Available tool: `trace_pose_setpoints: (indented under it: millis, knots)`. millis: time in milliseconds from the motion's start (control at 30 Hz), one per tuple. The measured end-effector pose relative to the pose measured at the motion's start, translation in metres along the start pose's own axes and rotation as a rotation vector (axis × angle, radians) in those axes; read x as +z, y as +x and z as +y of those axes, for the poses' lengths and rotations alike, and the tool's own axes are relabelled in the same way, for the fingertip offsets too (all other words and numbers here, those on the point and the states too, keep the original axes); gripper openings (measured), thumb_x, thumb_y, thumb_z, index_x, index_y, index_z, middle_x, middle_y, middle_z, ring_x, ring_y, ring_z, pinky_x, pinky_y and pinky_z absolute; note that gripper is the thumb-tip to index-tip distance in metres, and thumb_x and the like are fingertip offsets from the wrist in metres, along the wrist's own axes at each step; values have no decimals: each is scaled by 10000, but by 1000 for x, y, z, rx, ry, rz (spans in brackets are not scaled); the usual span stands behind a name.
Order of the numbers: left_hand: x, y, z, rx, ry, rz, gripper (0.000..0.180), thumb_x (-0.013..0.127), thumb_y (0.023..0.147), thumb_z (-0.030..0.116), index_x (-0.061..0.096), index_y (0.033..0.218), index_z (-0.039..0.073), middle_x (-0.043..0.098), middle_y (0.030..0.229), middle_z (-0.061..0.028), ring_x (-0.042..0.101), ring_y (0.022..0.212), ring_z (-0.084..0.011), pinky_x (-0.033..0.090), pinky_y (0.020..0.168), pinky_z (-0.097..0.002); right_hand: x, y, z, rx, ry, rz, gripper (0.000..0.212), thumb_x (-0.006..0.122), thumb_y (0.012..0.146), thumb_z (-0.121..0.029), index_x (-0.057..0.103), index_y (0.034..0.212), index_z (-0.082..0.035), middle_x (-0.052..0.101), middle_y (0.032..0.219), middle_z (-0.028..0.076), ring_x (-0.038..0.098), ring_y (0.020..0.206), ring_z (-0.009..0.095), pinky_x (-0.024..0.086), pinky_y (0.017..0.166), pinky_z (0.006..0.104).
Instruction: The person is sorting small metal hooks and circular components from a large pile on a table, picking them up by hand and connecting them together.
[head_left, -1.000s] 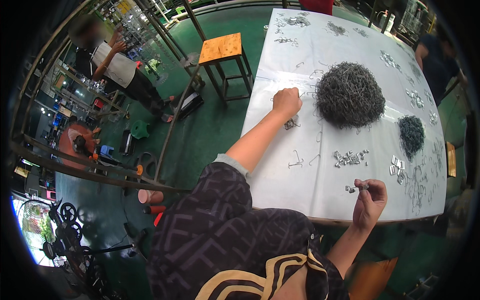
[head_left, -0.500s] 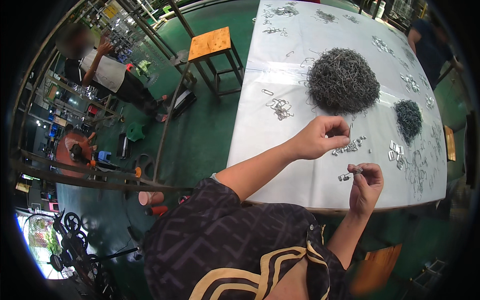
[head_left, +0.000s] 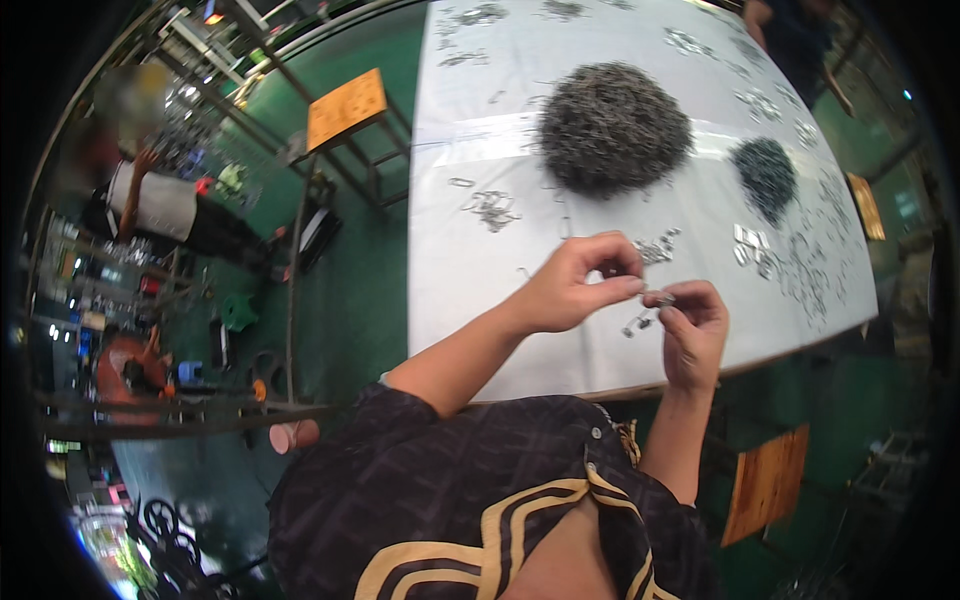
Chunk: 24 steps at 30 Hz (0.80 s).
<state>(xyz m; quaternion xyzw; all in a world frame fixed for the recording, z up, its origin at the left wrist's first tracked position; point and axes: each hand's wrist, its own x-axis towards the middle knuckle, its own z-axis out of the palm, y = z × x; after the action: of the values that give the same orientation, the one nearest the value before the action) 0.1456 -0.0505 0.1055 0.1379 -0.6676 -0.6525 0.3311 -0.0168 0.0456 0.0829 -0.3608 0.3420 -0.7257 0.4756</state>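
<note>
Centre frame: the left hand [head_left: 568,288] and right hand [head_left: 692,325] are meeting fingertip to fingertip, both pinching closed on a small metal clip [head_left: 662,298] above the white table's [head_left: 450,290] near edge; bare tabletop lies to their left.

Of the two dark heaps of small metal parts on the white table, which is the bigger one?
The grey heap at the table's middle, straight beyond the left hand; the smaller, darker heap lies to its right.
</note>
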Motion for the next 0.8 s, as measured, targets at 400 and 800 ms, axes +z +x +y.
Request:
trace_pose_setpoints:
  millis: [400, 800]
  knots:
    - [12, 2, 4, -47, -86, -67, 63, 592, 840, 48, 560, 852, -6, 510, 866, -26, 472, 797, -105, 385, 731, -263, -2, -1, -4, 23, 16, 18, 209, 671, 711, 110, 590, 883, 25, 662, 813, 124, 649, 755, 174, 535, 656, 278]
    - [18, 3, -5, 43, -30, -55, 54, 574, 837, 3, 563, 890, 8, 505, 896, -49, 493, 843, -132, 397, 759, -271, -8, -2, 1, 98, 16, -13, 214, 702, 708, 73, 594, 888, 34, 647, 811, 104, 636, 746, 157, 541, 656, 276]
